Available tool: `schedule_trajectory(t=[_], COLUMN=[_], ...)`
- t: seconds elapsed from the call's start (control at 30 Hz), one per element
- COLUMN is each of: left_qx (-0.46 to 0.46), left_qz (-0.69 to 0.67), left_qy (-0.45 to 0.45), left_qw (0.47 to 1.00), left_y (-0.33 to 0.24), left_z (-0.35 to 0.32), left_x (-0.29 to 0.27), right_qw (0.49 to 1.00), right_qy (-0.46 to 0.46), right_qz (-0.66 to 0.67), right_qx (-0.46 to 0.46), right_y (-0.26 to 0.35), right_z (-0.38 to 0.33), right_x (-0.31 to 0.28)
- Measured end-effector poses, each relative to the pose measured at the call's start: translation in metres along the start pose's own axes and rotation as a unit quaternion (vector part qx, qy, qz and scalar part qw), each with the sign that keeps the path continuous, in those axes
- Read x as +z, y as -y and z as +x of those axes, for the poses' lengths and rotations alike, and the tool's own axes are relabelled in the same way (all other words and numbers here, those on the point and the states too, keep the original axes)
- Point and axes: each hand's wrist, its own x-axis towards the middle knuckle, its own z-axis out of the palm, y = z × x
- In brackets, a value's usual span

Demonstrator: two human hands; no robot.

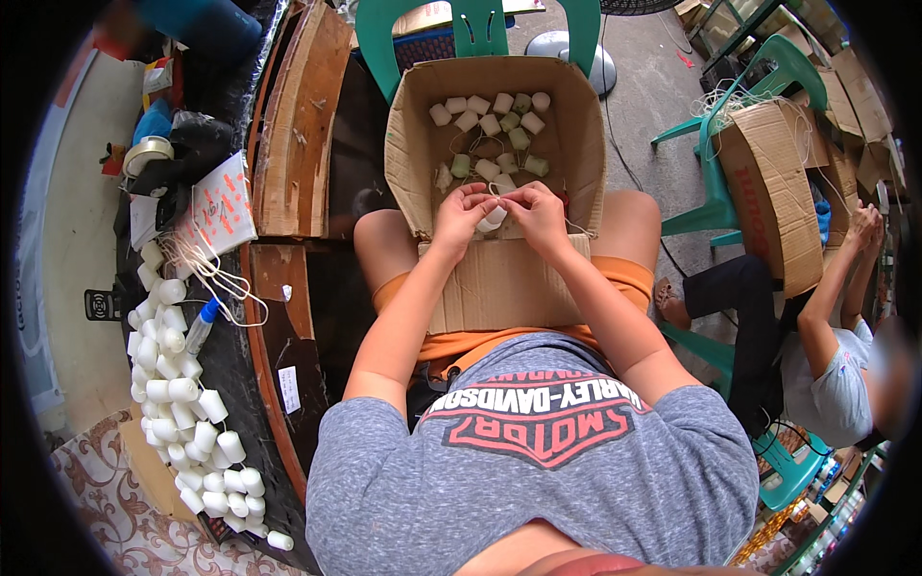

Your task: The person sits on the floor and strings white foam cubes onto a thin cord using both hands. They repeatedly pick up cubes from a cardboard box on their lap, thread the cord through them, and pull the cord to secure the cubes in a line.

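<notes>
Over the near side of an open cardboard box (403, 144), my left hand (461, 219) and my right hand (540, 217) meet with fingertips pinched together. Between them runs a thin pale string (496, 189), gripped by both hands. Just under the fingertips hangs a small white cylinder (495, 217), apparently on that string; its upper part is partly hidden by my fingers. Farther inside the box lie several similar white cylinders (503, 103) and a few pale green ones (520, 138), some with thin strings attached.
At left, many white cylinders (182, 389) are heaped along a black-covered surface, beside white cord (206, 274) and a blue-capped marker (202, 324). A green chair (379, 38) stands behind the box. To the right, another person (831, 374) works by a cardboard box (768, 202).
</notes>
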Motion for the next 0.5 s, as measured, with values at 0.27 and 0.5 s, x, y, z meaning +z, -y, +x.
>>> schedule_trajectory(t=[0.27, 0.5], left_qx=[0.164, 0.193], left_qz=[0.33, 0.443], left_qy=[-0.019, -0.042], left_qw=[0.929, 0.875], left_y=[0.006, -0.012], left_z=[-0.009, -0.021], left_x=[0.007, 0.024], right_qw=[0.996, 0.971], right_qy=[0.041, 0.116], right_qz=[0.043, -0.167], right_qx=[0.068, -0.122], right_y=[-0.013, -0.027], right_z=[0.001, 0.004], right_x=[-0.004, -0.018])
